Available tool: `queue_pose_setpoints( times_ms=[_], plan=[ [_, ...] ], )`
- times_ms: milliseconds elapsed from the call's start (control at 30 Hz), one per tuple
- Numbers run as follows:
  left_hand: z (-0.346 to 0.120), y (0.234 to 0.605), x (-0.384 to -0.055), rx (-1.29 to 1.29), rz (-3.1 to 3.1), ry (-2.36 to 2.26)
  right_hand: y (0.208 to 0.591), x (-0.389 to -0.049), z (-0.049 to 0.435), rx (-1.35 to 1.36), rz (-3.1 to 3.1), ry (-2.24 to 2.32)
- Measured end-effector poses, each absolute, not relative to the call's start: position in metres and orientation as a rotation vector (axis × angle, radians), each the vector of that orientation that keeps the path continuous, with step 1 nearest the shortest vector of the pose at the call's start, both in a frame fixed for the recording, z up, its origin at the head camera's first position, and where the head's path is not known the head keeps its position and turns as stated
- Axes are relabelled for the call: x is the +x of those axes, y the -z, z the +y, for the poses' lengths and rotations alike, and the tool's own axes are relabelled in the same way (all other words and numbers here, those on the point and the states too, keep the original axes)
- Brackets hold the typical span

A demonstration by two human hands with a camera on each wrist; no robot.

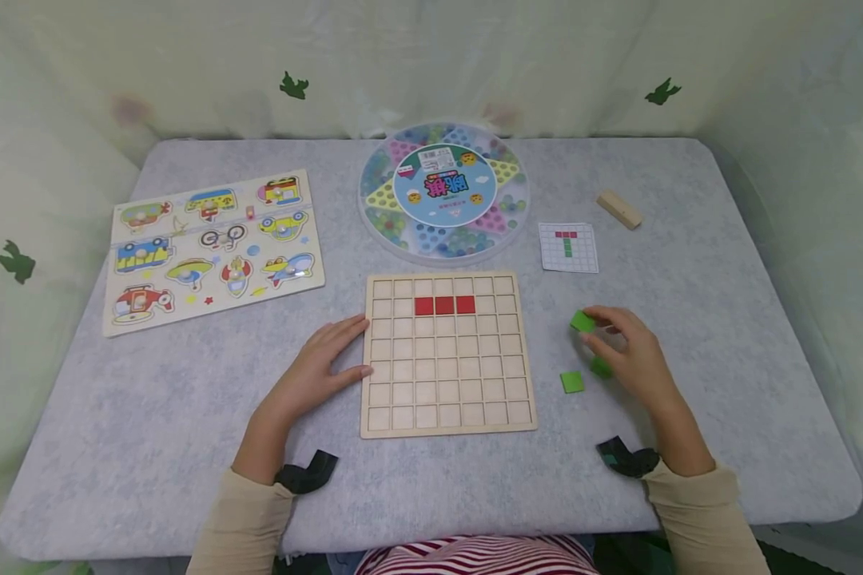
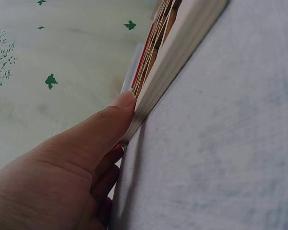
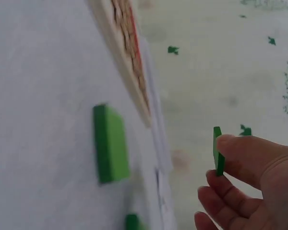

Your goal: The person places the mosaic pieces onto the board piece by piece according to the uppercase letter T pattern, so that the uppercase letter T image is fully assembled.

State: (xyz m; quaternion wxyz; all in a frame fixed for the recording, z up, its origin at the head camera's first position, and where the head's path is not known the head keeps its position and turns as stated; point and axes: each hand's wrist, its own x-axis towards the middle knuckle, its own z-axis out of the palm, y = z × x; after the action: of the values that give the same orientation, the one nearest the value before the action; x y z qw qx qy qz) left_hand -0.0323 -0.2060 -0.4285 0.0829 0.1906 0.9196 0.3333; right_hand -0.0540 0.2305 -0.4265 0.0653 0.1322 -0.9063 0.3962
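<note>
Step in hand, by my read: picking up green pieces to build the stem of a T under the red bar. Right hand [image 1: 629, 343] pinches a green square tile [image 1: 582, 321] between thumb and fingertips, off the table at the right of the light wooden grid board [image 1: 447, 370]. Left hand [image 1: 324, 367] has fingers and thumb spread, tips touching the board's left edge, probably to steady it. Three red square tiles [image 1: 444, 306] sit side by side in the board's second row, middle columns. White printed pattern card [image 1: 568, 247], beyond the right hand, shows the red bar with a green column below. Next move likely calls for carrying the tile left, turning it flat and seating it in the cell under the middle red one. Two more loose green tiles lie on the grey-blue table: one uncovered [image 1: 571, 382], one partly hidden below the right hand [image 1: 601, 367]; that one could get nudged. Around: round clear-rimmed game box [image 1: 443, 188] behind the board, vehicle peg puzzle [image 1: 276, 247] far left, plain wooden block [image 1: 619, 209] right of the card. None of these three seems to block the way.
</note>
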Motion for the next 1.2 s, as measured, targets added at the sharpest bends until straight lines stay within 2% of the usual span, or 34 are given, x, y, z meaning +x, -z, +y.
queue_pose_setpoints(
  times_ms=[200,233,633,833,1200],
  plan=[
    [-0.205,0.427,-0.032,0.553,2.742,-0.993,0.356,-0.051,0.173,0.688,-2.454,-1.377],
    [-0.205,0.427,-0.032,0.551,2.741,-0.996,0.354,-0.053,0.166,0.731,-2.413,-1.414],
    [-0.207,0.43,-0.033,0.553,2.745,-0.991,0.41,-0.082,0.096,0.964,-2.45,-1.618],
    [-0.206,0.43,-0.034,0.558,2.749,-0.986,0.431,-0.084,0.088,0.912,-2.693,-1.516],
    [-0.205,0.429,-0.033,0.536,2.738,-0.986,0.437,-0.085,0.083,0.874,-2.804,-1.356]
  ],
)
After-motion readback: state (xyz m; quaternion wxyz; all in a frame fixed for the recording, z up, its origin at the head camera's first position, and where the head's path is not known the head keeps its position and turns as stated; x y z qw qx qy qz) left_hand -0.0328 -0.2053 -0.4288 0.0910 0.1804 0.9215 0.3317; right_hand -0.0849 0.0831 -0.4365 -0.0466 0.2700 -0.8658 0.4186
